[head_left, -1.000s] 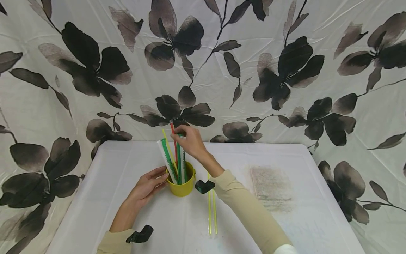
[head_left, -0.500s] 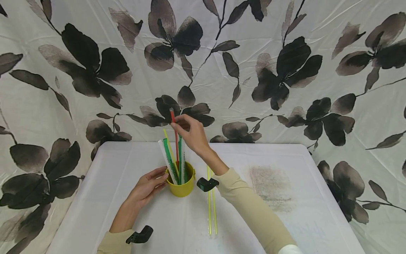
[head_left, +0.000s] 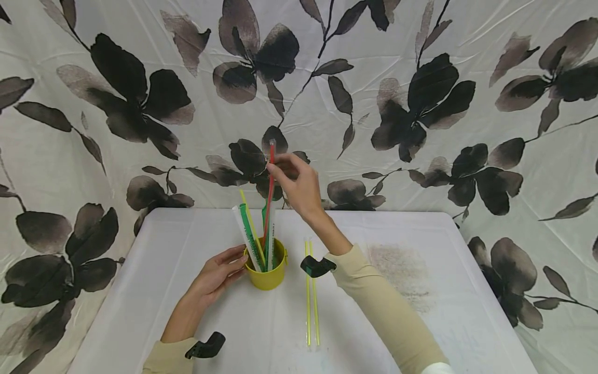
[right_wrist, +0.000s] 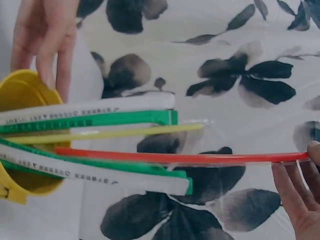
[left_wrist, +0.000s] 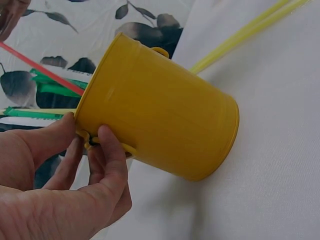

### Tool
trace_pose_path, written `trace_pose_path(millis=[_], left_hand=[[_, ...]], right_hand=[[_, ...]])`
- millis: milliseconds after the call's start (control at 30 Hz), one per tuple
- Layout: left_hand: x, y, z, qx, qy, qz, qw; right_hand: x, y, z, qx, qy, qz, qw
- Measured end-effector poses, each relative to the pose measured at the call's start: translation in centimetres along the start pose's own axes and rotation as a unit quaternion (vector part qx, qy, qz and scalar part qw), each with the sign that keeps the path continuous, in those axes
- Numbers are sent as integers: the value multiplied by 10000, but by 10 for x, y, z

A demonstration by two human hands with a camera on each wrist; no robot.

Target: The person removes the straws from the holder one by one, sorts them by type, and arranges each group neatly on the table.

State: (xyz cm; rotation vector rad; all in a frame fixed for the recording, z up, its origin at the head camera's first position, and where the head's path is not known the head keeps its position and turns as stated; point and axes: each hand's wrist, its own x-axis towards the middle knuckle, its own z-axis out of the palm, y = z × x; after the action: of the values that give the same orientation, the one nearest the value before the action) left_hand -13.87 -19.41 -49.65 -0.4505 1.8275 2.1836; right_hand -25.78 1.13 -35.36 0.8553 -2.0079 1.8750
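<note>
A small yellow bucket (head_left: 265, 281) stands on the white table. My left hand (head_left: 216, 274) holds it from the left, thumb and fingers at a small loop (left_wrist: 90, 141) near the rim. With fingertips, my right hand (head_left: 301, 188) pinches a red straw (head_left: 269, 200) in a clear sleeve near its upper end, above the bucket. In the right wrist view, the lower end of that straw still lies among the bucket's contents. Several long green-and-white printed packets (right_wrist: 95, 176) and a yellow straw (right_wrist: 115, 134) lean in the bucket.
Two yellow straws (head_left: 308, 311) in clear sleeves lie side by side on the table (head_left: 261, 332), right of the bucket. A brownish smudge (head_left: 402, 278) marks the tabletop at right. Behind hangs a white cloth with dark flowers (head_left: 439, 98).
My right hand has risen and shifted right, drawing the red straw higher out of the bucket. My left hand and the bucket have stayed in place.
</note>
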Motion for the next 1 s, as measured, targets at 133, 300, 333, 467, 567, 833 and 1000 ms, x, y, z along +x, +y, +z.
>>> trace_pose_path(millis=[133, 300, 333, 467, 567, 833, 1000], left_hand=[[-1, 1, 0, -13, -56, 49, 10000], [-2, 1, 0, 13, -56, 51, 10000], [-2, 1, -1, 25, -45, 34, 10000], [-1, 1, -1, 58, -21, 0, 10000], [-1, 1, -1, 76, -44, 0, 10000], [-1, 2, 0, 172, -5, -39, 9998], [-2, 3, 1, 148, 11, -62, 9999]], right_hand=[[0, -1, -10, 161, 236, 49, 9996], [0, -1, -25, 416, 430, 142, 9981], [0, -1, -27, 460, 451, 157, 9978], [-3, -1, -38, 657, 496, 340, 9960], [-6, 1, -47, 903, 568, 564, 9927], [-17, 14, -72, 1453, 879, 1093, 9794], [-27, 23, -89, 1456, 1006, 1490, 9729]])
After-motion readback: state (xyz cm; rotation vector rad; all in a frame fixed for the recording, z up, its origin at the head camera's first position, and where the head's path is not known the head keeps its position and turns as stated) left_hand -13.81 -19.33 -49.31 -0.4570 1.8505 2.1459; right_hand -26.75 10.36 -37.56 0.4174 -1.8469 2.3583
